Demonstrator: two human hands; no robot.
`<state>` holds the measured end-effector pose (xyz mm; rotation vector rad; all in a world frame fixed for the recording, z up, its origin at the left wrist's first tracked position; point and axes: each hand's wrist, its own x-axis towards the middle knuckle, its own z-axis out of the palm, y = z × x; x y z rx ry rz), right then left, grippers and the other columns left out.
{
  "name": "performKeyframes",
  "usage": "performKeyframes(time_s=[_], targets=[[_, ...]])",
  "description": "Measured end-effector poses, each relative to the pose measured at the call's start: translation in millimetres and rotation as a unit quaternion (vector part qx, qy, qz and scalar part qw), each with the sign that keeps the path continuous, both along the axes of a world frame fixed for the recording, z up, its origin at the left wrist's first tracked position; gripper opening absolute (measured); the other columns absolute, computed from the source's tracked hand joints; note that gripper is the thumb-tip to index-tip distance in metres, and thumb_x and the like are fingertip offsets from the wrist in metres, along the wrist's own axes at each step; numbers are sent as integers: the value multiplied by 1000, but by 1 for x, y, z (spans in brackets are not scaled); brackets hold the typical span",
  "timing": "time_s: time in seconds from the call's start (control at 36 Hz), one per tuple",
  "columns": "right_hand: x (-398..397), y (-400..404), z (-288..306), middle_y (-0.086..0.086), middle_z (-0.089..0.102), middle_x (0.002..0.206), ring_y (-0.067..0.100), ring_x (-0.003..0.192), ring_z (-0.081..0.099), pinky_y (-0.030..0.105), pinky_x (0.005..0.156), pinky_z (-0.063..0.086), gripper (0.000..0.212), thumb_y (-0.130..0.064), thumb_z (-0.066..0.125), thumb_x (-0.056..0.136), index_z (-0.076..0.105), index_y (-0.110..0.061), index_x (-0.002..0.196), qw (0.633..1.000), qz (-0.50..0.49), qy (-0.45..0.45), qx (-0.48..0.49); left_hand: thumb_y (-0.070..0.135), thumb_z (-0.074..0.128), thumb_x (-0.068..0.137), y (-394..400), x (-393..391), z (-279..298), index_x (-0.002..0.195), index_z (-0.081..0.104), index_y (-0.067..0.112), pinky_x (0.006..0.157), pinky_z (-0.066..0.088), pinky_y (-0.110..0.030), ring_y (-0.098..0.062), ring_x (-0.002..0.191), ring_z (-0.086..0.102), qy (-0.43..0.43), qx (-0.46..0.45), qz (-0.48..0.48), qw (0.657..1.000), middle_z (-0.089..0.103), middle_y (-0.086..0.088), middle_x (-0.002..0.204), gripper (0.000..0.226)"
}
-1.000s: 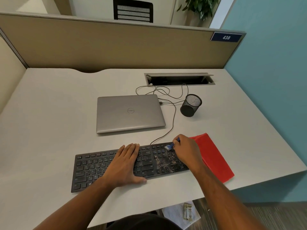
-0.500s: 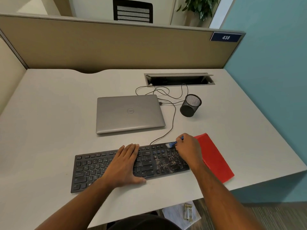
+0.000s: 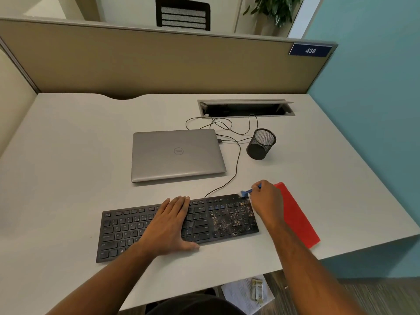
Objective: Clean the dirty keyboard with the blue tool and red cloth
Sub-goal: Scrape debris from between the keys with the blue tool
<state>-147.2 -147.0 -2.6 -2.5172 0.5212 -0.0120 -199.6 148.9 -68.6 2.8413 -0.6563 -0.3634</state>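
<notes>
On the keyboard [image 3: 177, 226], left hand [image 3: 169, 223] pressed flat, fingers straight. Right hand [image 3: 267, 201] pinched the blue tool [image 3: 246, 192] at its far-right corner; red cloth [image 3: 297, 214] lay just right. Brushing underway; crumbs remaining call for further sweeps.

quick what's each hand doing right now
Left hand: open, fingers straight, pressing flat on the black dusty keyboard.
Right hand: holding the small blue brush tool at the keyboard's far right corner.

i am seeing a grey desk [image 3: 68, 178] bearing: black keyboard [image 3: 127, 228], red cloth [image 3: 297, 214], closed laptop [image 3: 177, 153], mesh cup [image 3: 261, 144], cables [image 3: 236, 164].
</notes>
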Motion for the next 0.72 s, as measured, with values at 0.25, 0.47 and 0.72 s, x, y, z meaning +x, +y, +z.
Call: performKeyframes(time_s=[0.25, 0.47, 0.72], targets=[[-8, 1, -1, -6, 72, 81, 13, 77, 72, 37, 67, 59, 16, -23, 56, 99, 69, -17, 92, 992, -23, -18, 126, 104, 43, 66, 0, 1, -3, 163, -15, 17, 125, -14, -40, -18, 158, -12, -5, -20, 6, 1000, -6, -3, 174, 143], [-19, -18, -2, -3, 65, 73, 15, 68, 62, 34, 61, 50, 26, -23, 53, 101, 59, -14, 78, 993, -90, -34, 62, 105, 45, 63, 3, 4, 0, 161, -21, 17, 124, -17, -36, -20, 159, -10, 6, -22, -6, 1000, -8, -4, 173, 148], [-17, -14, -7, -4, 73, 82, 10, 75, 71, 34, 67, 58, 21, -26, 55, 102, 68, -15, 90, 993, -54, -15, 103, 106, 40, 67, 7, 2, -1, 164, -10, 14, 124, -16, -34, -22, 159, -2, -17, -44, -20, 999, 0, -8, 173, 143]])
